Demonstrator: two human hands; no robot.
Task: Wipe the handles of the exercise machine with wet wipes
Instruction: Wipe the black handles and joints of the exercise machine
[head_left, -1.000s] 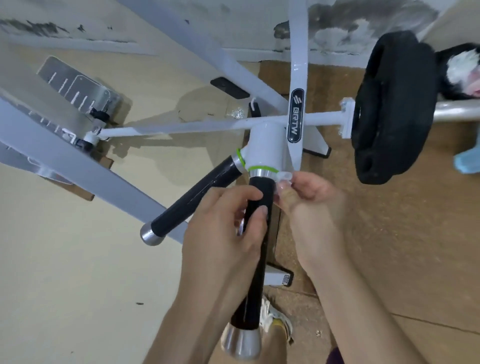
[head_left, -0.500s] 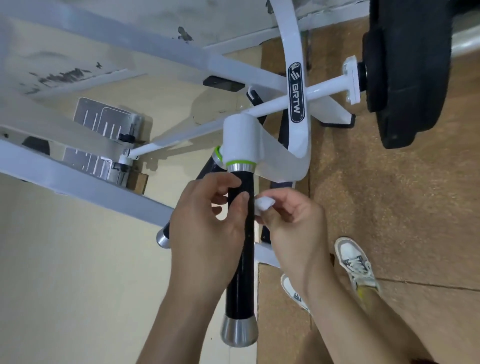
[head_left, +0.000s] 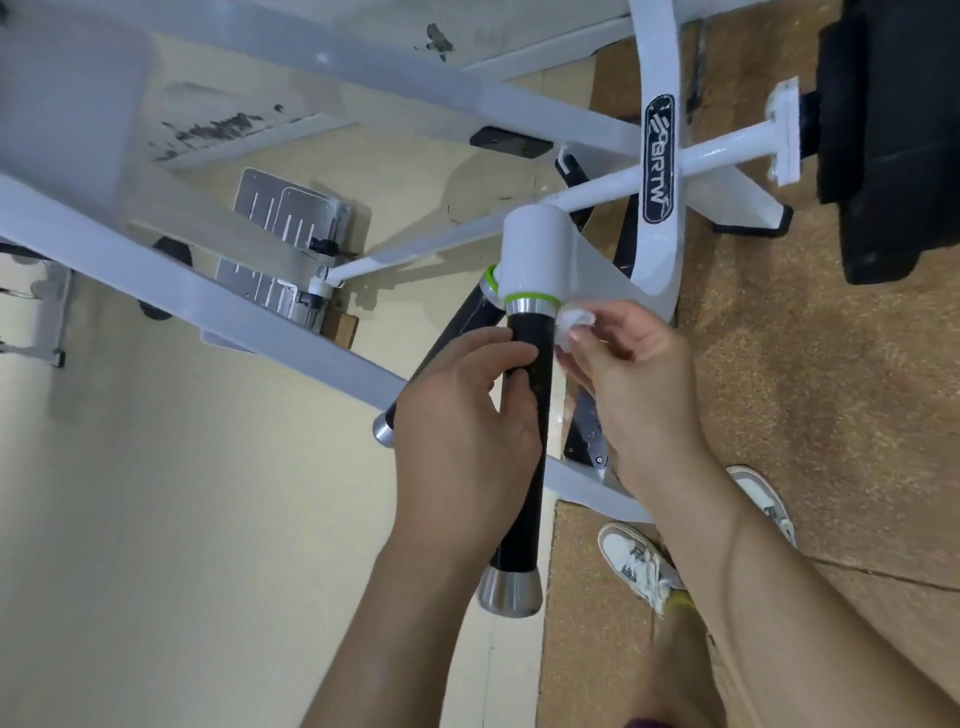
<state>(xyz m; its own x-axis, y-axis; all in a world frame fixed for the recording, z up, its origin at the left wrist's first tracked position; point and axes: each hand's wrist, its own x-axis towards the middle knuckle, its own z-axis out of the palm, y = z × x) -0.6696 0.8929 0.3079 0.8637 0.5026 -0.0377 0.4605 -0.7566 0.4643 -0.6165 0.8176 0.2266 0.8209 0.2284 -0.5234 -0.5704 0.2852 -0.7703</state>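
Observation:
A black handle (head_left: 524, 499) with a silver end cap runs down from the white hub (head_left: 535, 249) of the exercise machine. My left hand (head_left: 467, 426) grips this handle around its upper half. My right hand (head_left: 623, 374) pinches a small white wet wipe (head_left: 571, 319) against the handle's right side, just under the silver and green collar. A second black handle (head_left: 457, 338) angles down-left from the hub, partly hidden behind my left hand.
White frame bars (head_left: 234, 306) cross the view at left. A black weight plate (head_left: 893, 135) hangs on a peg at upper right. Metal foot plates (head_left: 280, 244) lie on the beige floor. My shoes (head_left: 639, 566) stand on the brown mat (head_left: 805, 389).
The view has shifted and come closer. My right hand with the wipe has moved up the handle to just under the collar. My left hand keeps its grip.

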